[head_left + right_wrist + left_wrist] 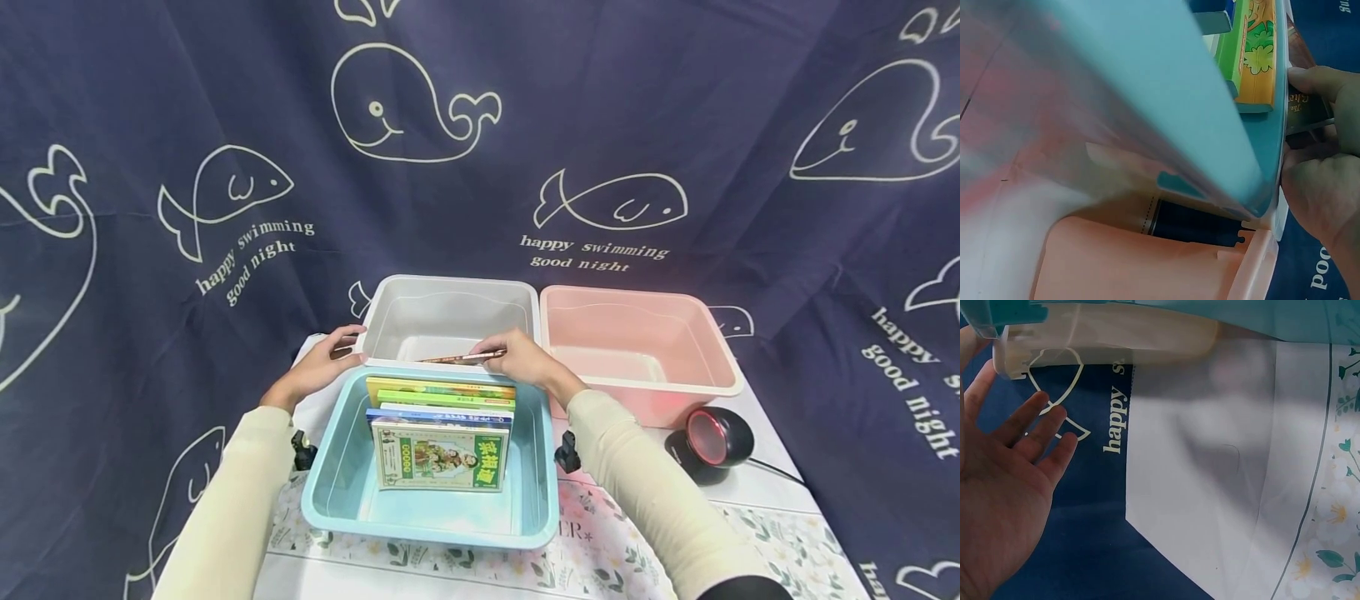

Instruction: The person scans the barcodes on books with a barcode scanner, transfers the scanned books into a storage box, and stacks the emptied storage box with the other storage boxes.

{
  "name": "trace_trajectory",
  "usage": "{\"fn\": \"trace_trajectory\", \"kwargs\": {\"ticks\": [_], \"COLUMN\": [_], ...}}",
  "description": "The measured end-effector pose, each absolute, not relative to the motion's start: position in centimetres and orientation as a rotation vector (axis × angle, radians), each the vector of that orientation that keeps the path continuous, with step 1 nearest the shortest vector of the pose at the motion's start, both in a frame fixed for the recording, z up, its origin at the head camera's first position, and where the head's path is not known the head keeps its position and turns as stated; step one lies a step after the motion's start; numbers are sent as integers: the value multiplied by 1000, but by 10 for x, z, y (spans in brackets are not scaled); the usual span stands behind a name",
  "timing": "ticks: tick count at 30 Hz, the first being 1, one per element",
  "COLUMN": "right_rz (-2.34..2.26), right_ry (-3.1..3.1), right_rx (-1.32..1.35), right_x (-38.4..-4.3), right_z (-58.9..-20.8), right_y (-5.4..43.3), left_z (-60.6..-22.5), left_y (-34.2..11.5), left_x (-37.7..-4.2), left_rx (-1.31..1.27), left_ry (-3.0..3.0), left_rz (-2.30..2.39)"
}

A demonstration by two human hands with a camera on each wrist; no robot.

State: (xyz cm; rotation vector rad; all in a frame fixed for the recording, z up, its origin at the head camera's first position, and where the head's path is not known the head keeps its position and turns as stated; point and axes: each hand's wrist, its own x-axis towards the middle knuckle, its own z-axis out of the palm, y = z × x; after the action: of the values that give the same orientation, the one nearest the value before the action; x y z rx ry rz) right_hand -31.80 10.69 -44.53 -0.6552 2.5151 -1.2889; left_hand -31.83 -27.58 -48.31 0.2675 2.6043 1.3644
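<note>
My right hand (525, 357) pinches a thin dark-covered book (467, 359) at the near side of the grey bin (450, 312). In the right wrist view its dark cover (1305, 112) shows between thumb and fingers, just beyond the blue bin's edge. My left hand (324, 365) is at the grey bin's left rim, its fingers loosely extended in the left wrist view and holding nothing. Nearer to me, the light blue bin (427, 537) holds several upright books, the front one a picture book (442, 458) with a green title strip.
A pink bin (637, 325) stands right of the grey one. Near its front right corner is a round black device (738, 433) with a red-lit face and a cable. A floral cloth (600, 550) covers part of the white table. Behind hangs a navy curtain (480, 208).
</note>
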Motion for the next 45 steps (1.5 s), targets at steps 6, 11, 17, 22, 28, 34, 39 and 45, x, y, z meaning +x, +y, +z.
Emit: {"fn": "trace_trajectory", "kwargs": {"ticks": [6,11,17,22,28,34,39,45], "right_rz": [-1241,-1204,-1183,-1201,-1223,-1305,-1372,-1474], "right_ry": [2511,2500,2473,2447,2428,2422,2463,2452], "right_rx": [-654,-659,-656,-653,-632,-641,-694,-737], "right_x": [-320,-323,-324,-323,-324,-321,-315,-299], "right_z": [-444,-445,-442,-439,-441,-434,-419,-401], "right_y": [107,109,111,111,110,115,126,136], "left_z": [-484,-485,-484,-483,-485,-485,-482,-483], "left_y": [-277,-278,-278,-278,-277,-277,-276,-275], "left_x": [-319,-319,-319,-319,-319,-318,-316,-316], "left_rx": [262,251,251,248,260,255,247,245], "left_ry": [2604,2597,2588,2603,2587,2589,2592,2592], "left_rz": [1360,1367,1381,1369,1397,1385,1371,1369]}}
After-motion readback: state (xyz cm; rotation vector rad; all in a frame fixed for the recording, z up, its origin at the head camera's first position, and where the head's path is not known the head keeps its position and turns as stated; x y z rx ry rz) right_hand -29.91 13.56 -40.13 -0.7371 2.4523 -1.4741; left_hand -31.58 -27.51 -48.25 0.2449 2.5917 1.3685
